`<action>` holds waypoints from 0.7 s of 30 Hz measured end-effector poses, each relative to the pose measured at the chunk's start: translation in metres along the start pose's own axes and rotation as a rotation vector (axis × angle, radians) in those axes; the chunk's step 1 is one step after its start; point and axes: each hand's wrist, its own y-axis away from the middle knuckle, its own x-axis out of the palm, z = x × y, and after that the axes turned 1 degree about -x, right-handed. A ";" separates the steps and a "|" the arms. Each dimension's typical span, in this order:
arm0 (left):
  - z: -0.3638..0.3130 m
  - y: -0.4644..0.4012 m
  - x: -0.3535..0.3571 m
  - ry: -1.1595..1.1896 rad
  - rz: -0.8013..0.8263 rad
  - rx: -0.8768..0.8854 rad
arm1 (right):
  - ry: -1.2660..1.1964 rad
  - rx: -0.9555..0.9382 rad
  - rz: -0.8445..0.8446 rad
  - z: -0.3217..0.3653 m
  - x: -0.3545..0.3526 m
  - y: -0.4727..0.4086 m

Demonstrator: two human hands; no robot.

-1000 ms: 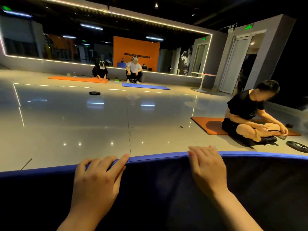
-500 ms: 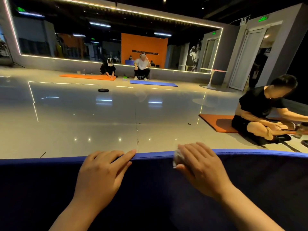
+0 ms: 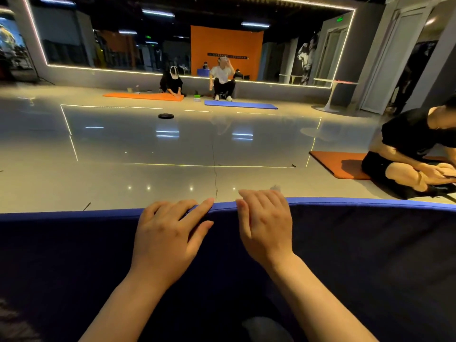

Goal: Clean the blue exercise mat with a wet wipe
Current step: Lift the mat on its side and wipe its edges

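Head view: your left hand (image 3: pixel 167 233) and right hand (image 3: pixel 266 222) lie flat on the mat (image 3: pixel 370 255) edge, fingers straight; wipe (image 3: pixel 275 187) barely visible beyond them. You're mid-wipe; sweep along it next.

Two hands side by side on the mat's far edge, open floor beyond.

The left hand (image 3: pixel 170 233) and right hand (image 3: pixel 265 223) lie flat on the mat (image 3: pixel 370 255), fingers reaching its far edge. A bit of wipe (image 3: pixel 275 187) shows just past the right fingertips. On the floor (image 3: pixel 123 149) beyond: a disc (image 3: pixel 165 116) ahead, a seated person (image 3: pixel 414 149) at right, two people (image 3: pixel 197 81) far back by the wall.
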 end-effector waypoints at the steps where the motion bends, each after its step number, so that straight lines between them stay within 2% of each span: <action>1: 0.001 0.000 -0.001 0.000 0.005 0.006 | 0.005 -0.044 0.020 0.000 -0.002 0.000; 4: 0.003 0.001 -0.001 0.015 0.007 0.024 | 0.076 -0.230 0.098 -0.028 -0.020 0.007; 6: 0.002 0.002 0.000 0.015 0.004 0.022 | 0.154 -0.283 0.114 -0.058 -0.035 0.012; 9: 0.000 0.002 0.000 0.007 0.002 0.006 | 0.262 -0.226 0.159 -0.114 -0.062 0.017; 12: -0.003 0.002 0.001 -0.005 0.001 -0.019 | 0.233 -0.062 0.171 -0.142 -0.079 0.021; 17: -0.011 0.000 0.003 -0.045 0.045 -0.078 | 0.084 0.149 -0.031 -0.090 -0.041 0.023; 21: -0.010 0.002 0.000 -0.066 0.083 -0.082 | -0.073 0.033 0.026 -0.004 -0.007 0.015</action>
